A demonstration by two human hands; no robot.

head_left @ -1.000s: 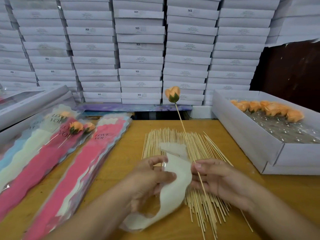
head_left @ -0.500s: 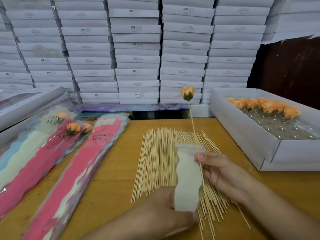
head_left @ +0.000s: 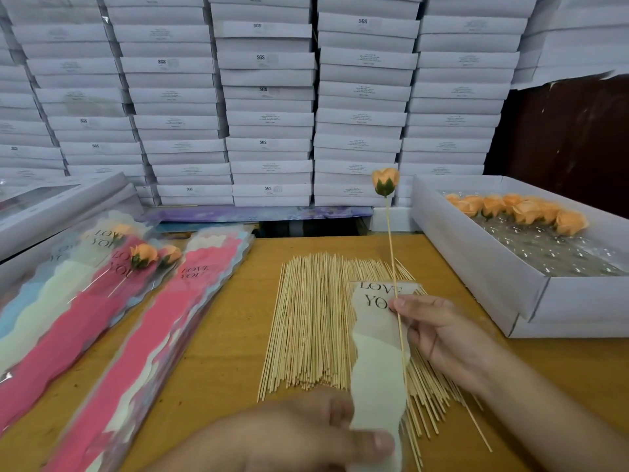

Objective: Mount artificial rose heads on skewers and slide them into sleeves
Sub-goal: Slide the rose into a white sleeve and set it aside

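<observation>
Hands: left (head_left: 306, 434) pinching one sleeve (head_left: 376, 369), right (head_left: 439, 332) pinching one skewered rose (head_left: 385, 181).

Bare table (head_left: 231, 342) is left as a lane between the pink sleeve stacks (head_left: 143, 335) on the left and the spread of skewers (head_left: 313, 321) in the middle. The right side is blocked by the open white box (head_left: 510, 301), with a strip of bare wood left beside it. The far edge is walled off by stacked white boxes (head_left: 269, 97). Above the skewers, space is taken by the upright rose skewer (head_left: 394, 267) and the cream sleeve (head_left: 377, 362).
</observation>
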